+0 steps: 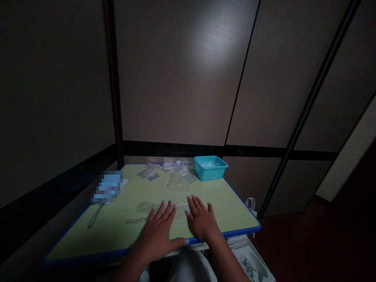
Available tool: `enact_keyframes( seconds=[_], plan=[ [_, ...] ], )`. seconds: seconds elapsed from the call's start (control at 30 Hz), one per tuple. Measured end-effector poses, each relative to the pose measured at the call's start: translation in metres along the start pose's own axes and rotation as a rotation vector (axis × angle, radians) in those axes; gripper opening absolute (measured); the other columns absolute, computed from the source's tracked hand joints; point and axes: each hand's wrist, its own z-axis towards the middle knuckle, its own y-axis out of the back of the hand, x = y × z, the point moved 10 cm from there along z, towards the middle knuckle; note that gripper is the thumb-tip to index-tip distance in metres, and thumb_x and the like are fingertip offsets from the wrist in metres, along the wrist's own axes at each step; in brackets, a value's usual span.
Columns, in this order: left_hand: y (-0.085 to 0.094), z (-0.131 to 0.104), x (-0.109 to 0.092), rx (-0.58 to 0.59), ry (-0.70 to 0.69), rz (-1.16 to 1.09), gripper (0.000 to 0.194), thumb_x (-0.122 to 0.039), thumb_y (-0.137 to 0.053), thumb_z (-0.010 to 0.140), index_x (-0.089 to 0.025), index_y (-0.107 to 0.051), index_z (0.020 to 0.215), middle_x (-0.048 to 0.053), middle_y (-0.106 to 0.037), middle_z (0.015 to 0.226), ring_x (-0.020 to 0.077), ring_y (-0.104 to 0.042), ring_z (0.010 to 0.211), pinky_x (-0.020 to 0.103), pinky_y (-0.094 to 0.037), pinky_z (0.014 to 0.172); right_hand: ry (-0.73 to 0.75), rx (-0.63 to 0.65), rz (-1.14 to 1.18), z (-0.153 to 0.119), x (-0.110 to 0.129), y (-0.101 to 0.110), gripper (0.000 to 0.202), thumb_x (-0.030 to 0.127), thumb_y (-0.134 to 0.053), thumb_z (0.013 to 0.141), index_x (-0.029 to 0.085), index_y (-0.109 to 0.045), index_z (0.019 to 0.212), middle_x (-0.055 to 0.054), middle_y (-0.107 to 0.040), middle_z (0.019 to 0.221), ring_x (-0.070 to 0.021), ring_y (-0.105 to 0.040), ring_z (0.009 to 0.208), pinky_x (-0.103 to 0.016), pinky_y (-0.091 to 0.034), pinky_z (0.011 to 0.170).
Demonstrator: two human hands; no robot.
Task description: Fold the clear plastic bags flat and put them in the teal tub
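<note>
My left hand (158,231) lies palm down near the front of the table, fingers spread and thumb stretched toward the right. Beside it, my right hand (202,220) rests flat too, with its fingers stretched forward. A clear plastic piece (145,206), perhaps a thin bag, shows left of and between the hands. Its outline is faint, and part of it is hidden under the left fingers. Close to the left hand runs a narrow clear strip (135,221); I cannot tell whether it belongs to the same piece. Neither hand grips anything.
The light green table (111,235) has a blue edge. Clear plastic bags (179,181) and small flat packets (149,173) lie toward the back. A turquoise basket (210,172) stands back right. A blurred blue item (108,187) with a strap lies left. Wardrobe panels (176,78) rise behind.
</note>
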Motion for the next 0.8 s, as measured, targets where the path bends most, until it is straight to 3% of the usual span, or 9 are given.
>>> enact_keyframes(
  seconds=[0.17,0.33,0.43,0.63,0.7,0.8],
  plan=[
    [0.008,-0.007,0.018,-0.022,0.029,0.006,0.07,-0.07,-0.028,0.08,-0.034,-0.019,0.139,0.001,-0.016,0.148,0.0286,-0.007,0.136,0.058,-0.004,0.105,-0.007,0.01,0.006,-0.002,0.0,0.001,0.054,0.043,-0.009,0.092,0.026,-0.003,0.142,0.001,-0.005,0.149,-0.0169,-0.002,0.136,-0.054,0.001,0.105],
    [0.021,-0.021,0.04,-0.077,0.065,0.067,0.063,-0.061,-0.034,0.084,-0.031,-0.026,0.138,0.004,-0.018,0.147,0.0274,-0.011,0.136,0.057,-0.003,0.106,-0.011,0.002,0.007,-0.003,0.001,0.005,0.054,0.042,-0.013,0.091,0.025,-0.006,0.142,-0.001,-0.007,0.149,-0.0184,-0.004,0.136,-0.056,0.0,0.104],
    [0.028,-0.026,0.022,-0.126,0.0,0.077,0.063,-0.058,-0.037,0.084,-0.029,-0.026,0.139,0.005,-0.016,0.148,0.0266,-0.01,0.136,0.054,0.002,0.107,-0.011,0.0,0.0,-0.003,0.003,0.006,0.055,0.042,-0.015,0.091,0.025,-0.007,0.142,-0.001,-0.008,0.149,-0.0187,-0.005,0.136,-0.056,0.0,0.104],
    [0.018,-0.01,-0.049,-0.009,-0.124,-0.063,0.066,-0.061,-0.023,0.087,-0.024,-0.02,0.141,0.004,-0.013,0.148,0.0232,-0.009,0.136,0.049,-0.01,0.11,-0.015,0.038,-0.027,-0.002,0.002,0.004,0.056,0.041,-0.017,0.09,0.023,-0.009,0.142,-0.001,-0.006,0.149,-0.0192,-0.004,0.136,-0.056,-0.001,0.103],
    [0.017,0.002,-0.059,0.003,-0.096,-0.093,0.068,-0.061,-0.016,0.088,-0.019,-0.022,0.141,0.006,-0.015,0.148,0.0236,-0.01,0.136,0.05,-0.012,0.109,-0.002,0.054,-0.045,-0.002,0.002,0.003,0.056,0.04,-0.018,0.09,0.023,-0.009,0.142,0.0,-0.004,0.149,-0.0189,-0.003,0.136,-0.056,-0.003,0.103],
    [0.012,0.014,-0.054,0.02,-0.03,-0.107,0.072,-0.062,-0.013,0.087,-0.015,-0.026,0.14,0.009,-0.019,0.147,0.0253,-0.012,0.136,0.051,-0.014,0.108,0.008,0.047,-0.053,-0.003,0.003,0.005,0.055,0.04,-0.017,0.09,0.024,-0.008,0.142,0.0,-0.004,0.149,-0.0183,-0.003,0.136,-0.055,-0.004,0.104]
  ],
)
